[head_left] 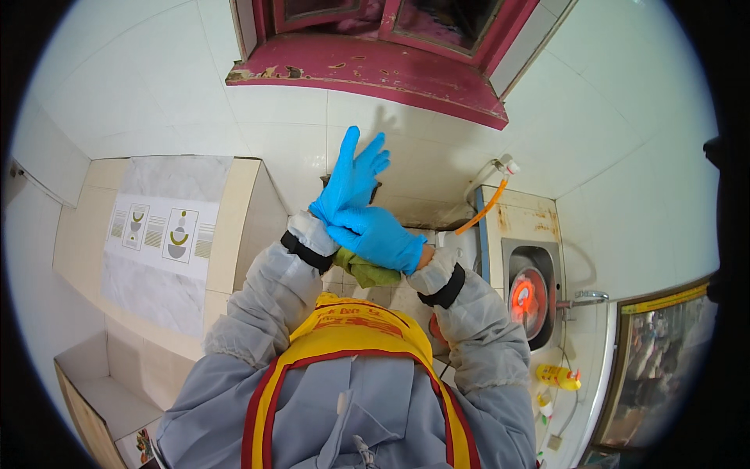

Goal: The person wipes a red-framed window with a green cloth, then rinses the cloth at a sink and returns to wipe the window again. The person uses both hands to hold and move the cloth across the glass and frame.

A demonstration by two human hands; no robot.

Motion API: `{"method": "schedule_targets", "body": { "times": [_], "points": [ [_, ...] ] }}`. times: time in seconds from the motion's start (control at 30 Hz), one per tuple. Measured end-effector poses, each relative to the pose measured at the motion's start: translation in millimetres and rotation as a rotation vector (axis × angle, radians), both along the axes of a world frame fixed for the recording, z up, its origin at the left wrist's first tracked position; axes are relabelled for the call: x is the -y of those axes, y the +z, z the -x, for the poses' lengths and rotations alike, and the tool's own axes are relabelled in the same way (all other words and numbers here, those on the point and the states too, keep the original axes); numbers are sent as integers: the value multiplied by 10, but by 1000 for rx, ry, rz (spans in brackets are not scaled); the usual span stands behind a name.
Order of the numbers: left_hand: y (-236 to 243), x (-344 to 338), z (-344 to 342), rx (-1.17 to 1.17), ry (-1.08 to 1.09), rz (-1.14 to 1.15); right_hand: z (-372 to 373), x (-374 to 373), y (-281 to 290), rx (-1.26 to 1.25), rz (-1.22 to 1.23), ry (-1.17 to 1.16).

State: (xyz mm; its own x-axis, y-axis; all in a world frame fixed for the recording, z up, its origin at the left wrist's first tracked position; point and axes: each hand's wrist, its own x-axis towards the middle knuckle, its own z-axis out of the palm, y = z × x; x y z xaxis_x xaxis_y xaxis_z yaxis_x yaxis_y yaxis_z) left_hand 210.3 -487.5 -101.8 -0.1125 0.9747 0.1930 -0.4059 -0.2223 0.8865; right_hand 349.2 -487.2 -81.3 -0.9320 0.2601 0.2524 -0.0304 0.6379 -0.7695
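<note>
My left hand [351,176] wears a blue rubber glove and is raised toward the wall, its fingers stretched and apart. Across its wrist lies my right hand [379,238], gloved in blue too, with the fingers closed at the cuff of the left glove. A strip of bare skin shows between the right glove and its sleeve. Just below both hands is a crumpled green cloth [366,270], partly covered by them; whether it hangs or lies on something I cannot tell. Pale sleeve covers with black bands wrap both forearms.
A tiled counter [223,234] with a marble-patterned mat [160,242] stands at the left. On the right, a sink [556,266] holds a basin with a red thing inside. An orange hose [480,207] hangs from a tap. A yellow bottle [558,377] lies nearer. A pink window sill [367,74] juts out ahead.
</note>
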Motion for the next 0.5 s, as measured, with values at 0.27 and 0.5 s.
{"method": "schedule_targets", "body": {
  "times": [0.27, 0.5],
  "points": [
    [326, 71, 199, -266, -11, 54, -201, -628, 127, -29, 488, -338],
    [488, 12, -38, -452, -174, -92, -169, -999, 278, -338, 915, -482]
  ]
}}
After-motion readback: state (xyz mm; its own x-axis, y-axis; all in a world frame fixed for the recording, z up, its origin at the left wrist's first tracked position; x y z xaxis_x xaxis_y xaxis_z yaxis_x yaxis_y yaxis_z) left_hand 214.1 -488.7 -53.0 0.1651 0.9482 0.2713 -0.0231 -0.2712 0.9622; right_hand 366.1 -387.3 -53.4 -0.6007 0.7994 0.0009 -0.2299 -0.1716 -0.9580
